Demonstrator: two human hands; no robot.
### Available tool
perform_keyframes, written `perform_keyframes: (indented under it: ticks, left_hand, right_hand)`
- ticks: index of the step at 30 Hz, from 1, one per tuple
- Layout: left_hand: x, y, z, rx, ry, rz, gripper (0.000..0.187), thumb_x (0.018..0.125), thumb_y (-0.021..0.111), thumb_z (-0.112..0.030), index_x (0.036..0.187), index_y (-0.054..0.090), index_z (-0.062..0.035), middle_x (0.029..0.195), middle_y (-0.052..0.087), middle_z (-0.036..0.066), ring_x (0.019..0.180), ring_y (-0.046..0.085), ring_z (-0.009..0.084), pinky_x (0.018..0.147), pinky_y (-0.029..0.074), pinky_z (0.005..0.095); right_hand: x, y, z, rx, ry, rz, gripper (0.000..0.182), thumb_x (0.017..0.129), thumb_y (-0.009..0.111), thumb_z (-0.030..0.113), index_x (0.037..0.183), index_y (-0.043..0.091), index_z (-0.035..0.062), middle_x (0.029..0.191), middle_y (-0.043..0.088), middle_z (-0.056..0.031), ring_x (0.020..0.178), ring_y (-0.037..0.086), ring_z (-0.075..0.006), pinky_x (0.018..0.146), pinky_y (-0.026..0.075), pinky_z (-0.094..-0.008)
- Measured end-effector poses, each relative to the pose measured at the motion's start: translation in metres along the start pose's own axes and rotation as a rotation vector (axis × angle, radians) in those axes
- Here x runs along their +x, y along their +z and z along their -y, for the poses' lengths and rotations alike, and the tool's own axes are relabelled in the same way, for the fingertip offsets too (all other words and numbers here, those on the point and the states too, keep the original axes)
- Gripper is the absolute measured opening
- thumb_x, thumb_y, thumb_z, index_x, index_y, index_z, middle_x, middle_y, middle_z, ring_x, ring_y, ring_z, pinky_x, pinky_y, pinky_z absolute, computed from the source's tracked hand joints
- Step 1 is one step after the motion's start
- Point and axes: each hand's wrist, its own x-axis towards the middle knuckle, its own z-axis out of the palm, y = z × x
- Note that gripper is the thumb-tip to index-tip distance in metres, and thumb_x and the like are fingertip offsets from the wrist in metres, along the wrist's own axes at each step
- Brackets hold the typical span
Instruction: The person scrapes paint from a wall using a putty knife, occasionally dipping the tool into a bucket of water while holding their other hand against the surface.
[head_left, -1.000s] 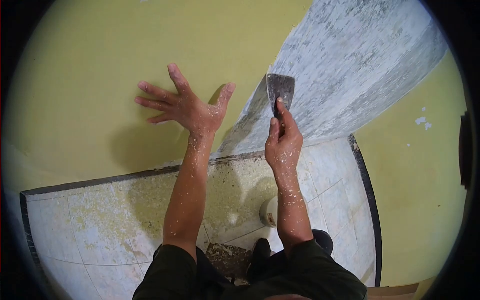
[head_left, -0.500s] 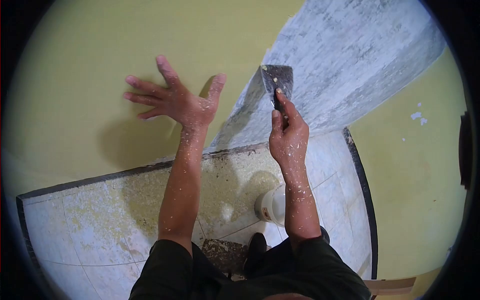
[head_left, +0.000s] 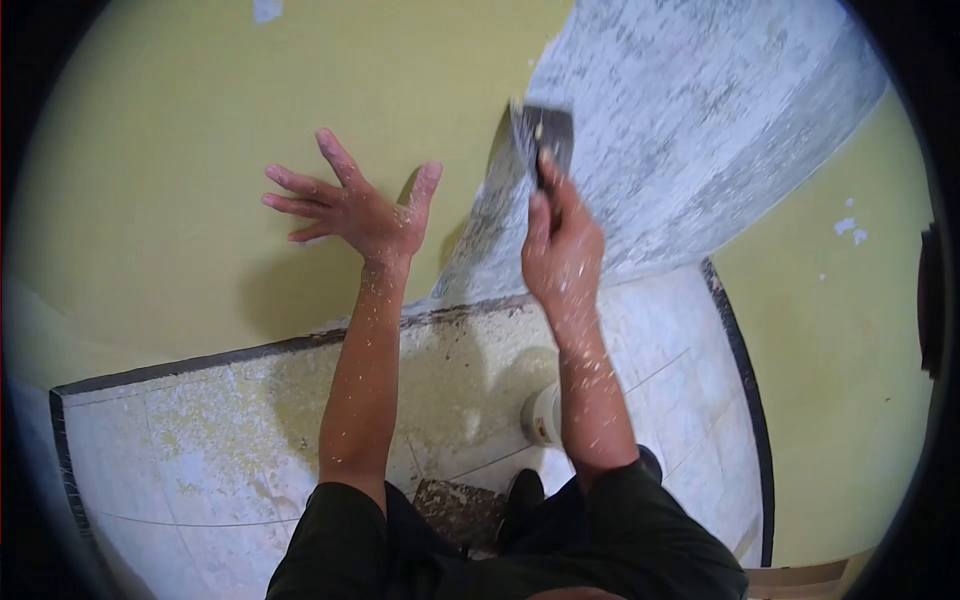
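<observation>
My right hand [head_left: 566, 240] is closed round the handle of a scraper [head_left: 548, 135], whose wide dark blade touches the wall where yellow-green paint [head_left: 420, 80] meets a bare grey-white patch [head_left: 690, 130]. Small light flakes stick to the blade. My left hand [head_left: 370, 212] has its fingers spread against the painted wall, left of the scraper, and holds nothing. Paint flakes dot both forearms.
A white bucket [head_left: 544, 415] stands on the tiled floor, partly behind my right forearm. Flakes [head_left: 230, 420] cover the floor along the dark skirting [head_left: 200, 368]. A dark, flake-strewn piece [head_left: 455, 510] lies by my shoes.
The scraper and my right hand have moved up and slightly left along the paint edge. My left hand stays spread on the wall. The view has shifted a little.
</observation>
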Motion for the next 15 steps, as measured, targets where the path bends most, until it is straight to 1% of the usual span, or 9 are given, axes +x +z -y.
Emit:
perform_keyframes:
  ticks: [1,3,6,8,9,12,15]
  left_hand:
    - [0.001,-0.001,0.0,-0.009,-0.011,-0.016,0.126,0.062,0.068,-0.082,0.158,0.007,-0.0267,0.153,-0.023,0.036,0.135,-0.022,0.064,0.083,0.005,0.0899]
    - [0.0,-0.001,0.0,0.006,0.015,-0.001,0.127,0.061,0.071,-0.079,0.157,0.006,-0.0273,0.152,-0.024,0.037,0.135,-0.022,0.0648,0.083,0.004,0.0899]
    - [0.001,0.001,0.001,-0.025,0.002,-0.004,0.126,0.062,0.071,-0.078,0.157,0.007,-0.0276,0.152,-0.024,0.037,0.134,-0.022,0.0652,0.082,0.002,0.09]
    - [-0.001,0.001,0.0,-0.015,0.0,-0.002,0.126,0.062,0.071,-0.078,0.157,0.007,-0.0275,0.152,-0.024,0.037,0.134,-0.022,0.0652,0.082,0.003,0.0901]
    - [0.001,0.002,0.0,0.003,0.008,-0.025,0.126,0.062,0.071,-0.078,0.157,0.007,-0.0275,0.152,-0.024,0.037,0.134,-0.022,0.0651,0.081,0.003,0.0903]
    - [0.0,0.003,0.002,0.007,-0.001,-0.014,0.125,0.062,0.069,-0.08,0.157,0.007,-0.0276,0.152,-0.024,0.036,0.134,-0.023,0.0649,0.081,0.004,0.0905]
    - [0.001,0.002,0.002,-0.007,0.0,0.003,0.126,0.062,0.068,-0.082,0.158,0.007,-0.0275,0.152,-0.025,0.036,0.134,-0.023,0.0648,0.081,0.005,0.0906]
  right_hand:
    - [-0.003,-0.002,0.005,-0.002,-0.021,0.0,0.037,0.093,0.054,0.006,0.13,0.058,0.0043,0.09,0.066,-0.0213,0.079,0.066,-0.0355,0.072,0.051,-0.0432]
    - [-0.009,-0.003,0.012,-0.002,0.246,0.112,0.037,0.092,0.056,0.005,0.129,0.06,0.0049,0.091,0.066,-0.0206,0.078,0.066,-0.0348,0.072,0.052,-0.0414]
    - [-0.002,-0.012,0.01,-0.043,0.21,0.135,0.038,0.091,0.058,0.005,0.128,0.06,0.0067,0.091,0.066,-0.0205,0.077,0.067,-0.0334,0.071,0.052,-0.0402]
    - [0.004,-0.015,0.017,-0.11,0.23,0.146,0.038,0.09,0.059,0.005,0.128,0.061,0.0079,0.09,0.067,-0.0208,0.076,0.067,-0.0325,0.071,0.052,-0.0403]
    - [0.008,-0.015,0.017,-0.105,0.226,0.143,0.037,0.09,0.059,0.005,0.127,0.061,0.0078,0.089,0.067,-0.0208,0.075,0.067,-0.0325,0.07,0.052,-0.0405]
    - [0.007,-0.015,0.019,-0.092,0.256,0.147,0.036,0.09,0.059,0.005,0.126,0.061,0.0075,0.087,0.067,-0.0206,0.074,0.067,-0.0325,0.07,0.052,-0.0412]
    - [0.011,-0.009,0.013,-0.042,0.246,0.16,0.034,0.091,0.058,0.007,0.125,0.061,0.0057,0.091,0.068,-0.0214,0.078,0.069,-0.0328,0.071,0.053,-0.0416]
